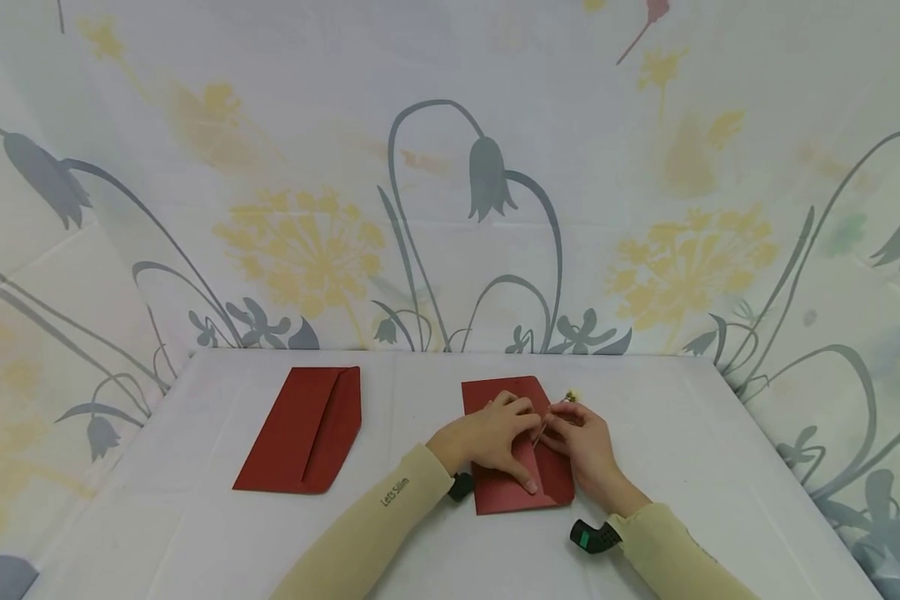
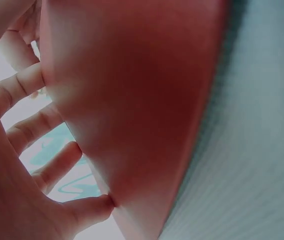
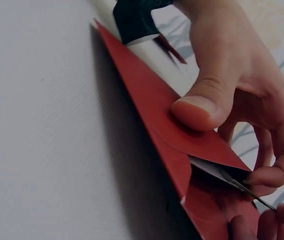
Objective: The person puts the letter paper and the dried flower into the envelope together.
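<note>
A red envelope (image 1: 504,497) lies on the table with its flap side toward the right. My left hand (image 1: 495,435) grips its pocket from above. In the right wrist view, the left thumb (image 3: 199,111) presses on the red paper, while other fingers are bent at the gaping mouth. Between the fingertips of my right hand (image 1: 588,450) is a thin stem (image 3: 256,196), pinched at the envelope's opening; its lower end reaches inside. A small yellowish flower head (image 1: 572,396) shows above the right fingers. The left wrist view shows the envelope (image 2: 132,100) close up, fingertips touching its edge.
A second red envelope (image 1: 281,442) lies at the left of the white-covered table (image 1: 412,383), its flap open to the right. Behind the table hangs a flower-printed cloth (image 1: 442,250). A black wrist camera (image 1: 594,536) sits beside the right sleeve.
</note>
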Available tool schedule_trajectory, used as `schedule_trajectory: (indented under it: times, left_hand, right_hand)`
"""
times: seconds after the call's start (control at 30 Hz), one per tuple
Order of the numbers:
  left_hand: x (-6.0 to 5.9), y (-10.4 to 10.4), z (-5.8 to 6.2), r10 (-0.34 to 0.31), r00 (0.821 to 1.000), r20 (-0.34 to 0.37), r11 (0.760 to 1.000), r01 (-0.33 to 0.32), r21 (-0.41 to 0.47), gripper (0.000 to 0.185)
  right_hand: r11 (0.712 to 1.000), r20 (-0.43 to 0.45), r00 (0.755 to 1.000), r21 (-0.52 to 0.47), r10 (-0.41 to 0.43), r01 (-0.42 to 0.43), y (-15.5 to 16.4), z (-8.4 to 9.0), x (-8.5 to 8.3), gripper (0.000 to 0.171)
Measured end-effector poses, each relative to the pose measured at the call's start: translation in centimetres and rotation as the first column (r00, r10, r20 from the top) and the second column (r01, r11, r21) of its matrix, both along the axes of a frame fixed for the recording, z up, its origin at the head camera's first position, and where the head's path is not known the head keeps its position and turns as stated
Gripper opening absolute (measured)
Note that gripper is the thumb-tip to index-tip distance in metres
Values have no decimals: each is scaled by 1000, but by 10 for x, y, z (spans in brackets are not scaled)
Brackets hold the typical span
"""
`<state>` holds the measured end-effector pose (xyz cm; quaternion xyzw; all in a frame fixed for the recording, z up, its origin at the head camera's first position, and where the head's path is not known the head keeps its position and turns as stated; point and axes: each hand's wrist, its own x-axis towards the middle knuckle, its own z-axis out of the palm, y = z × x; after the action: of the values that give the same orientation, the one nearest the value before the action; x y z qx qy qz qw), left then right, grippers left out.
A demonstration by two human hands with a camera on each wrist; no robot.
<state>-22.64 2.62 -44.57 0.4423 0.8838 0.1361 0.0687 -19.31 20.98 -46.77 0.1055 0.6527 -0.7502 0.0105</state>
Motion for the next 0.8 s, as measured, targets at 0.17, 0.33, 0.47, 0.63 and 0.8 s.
schedule_trajectory:
  times: [0.17,0.33,0.47,0.63,0.8]
  left_hand:
    - [0,0,-1,-1,1000,-7,1000,1,14,63]
    - [0,0,-2,-7,1000,-19,1000,7,20,63]
    - [0,0,-1,-4,1000,-8,1000,5,21,63]
    - [-1,-1,-1,-8,1000,-18,1000,8,19,64]
    - [-1,-1,-2,-11,1000,-20,1000,11,28,62]
  right_hand:
    - [993,-34,998,108,54,-50,-3,-2,3,23]
    - [988,-13,998,141,60,-58,-5,-2,4,22]
    - [985,7,998,158,70,-71,-4,-3,3,30]
    - [975,26,992,185,122,-124,-2,-4,0,60]
    - [965,37,983,184,181,-184,1,-3,-1,71]
